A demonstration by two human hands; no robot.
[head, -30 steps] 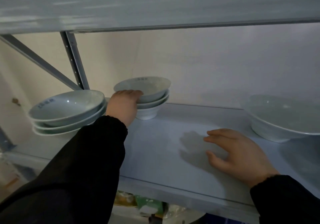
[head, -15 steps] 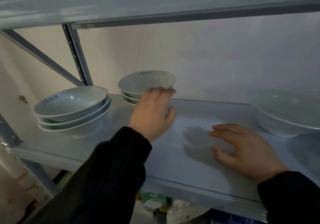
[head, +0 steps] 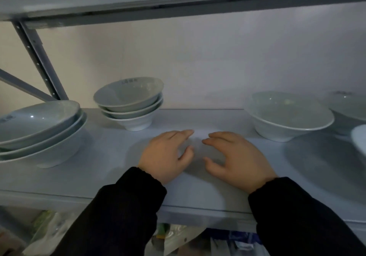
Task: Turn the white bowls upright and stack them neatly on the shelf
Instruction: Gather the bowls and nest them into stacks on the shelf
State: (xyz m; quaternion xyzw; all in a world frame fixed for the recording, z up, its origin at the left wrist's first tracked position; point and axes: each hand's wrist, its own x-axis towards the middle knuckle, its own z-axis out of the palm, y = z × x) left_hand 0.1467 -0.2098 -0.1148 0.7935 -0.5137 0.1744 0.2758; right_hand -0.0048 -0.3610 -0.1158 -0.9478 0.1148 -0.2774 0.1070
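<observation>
Hovering over the middle of the shelf (head: 111, 176), the left hand (head: 166, 154) and right hand (head: 235, 156) hold nothing, fingers loosely spread, probably because the white bowls (head: 128, 99) already stand upright, stacked at far left, others at right.

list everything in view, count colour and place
left bowl stack: three, white, shelf front left
back bowl stack: three, white, rear left
single bowl: one, white, right
far bowl: one, white, rear right, cut off
rim: one, white, right edge, cut off
shelf: one, pale grey, under the bowls
post: one, grey, rear left
bags: several, unclear colour, below shelf
left hand: one, open, over shelf centre
right hand: one, open, beside the left hand
</observation>
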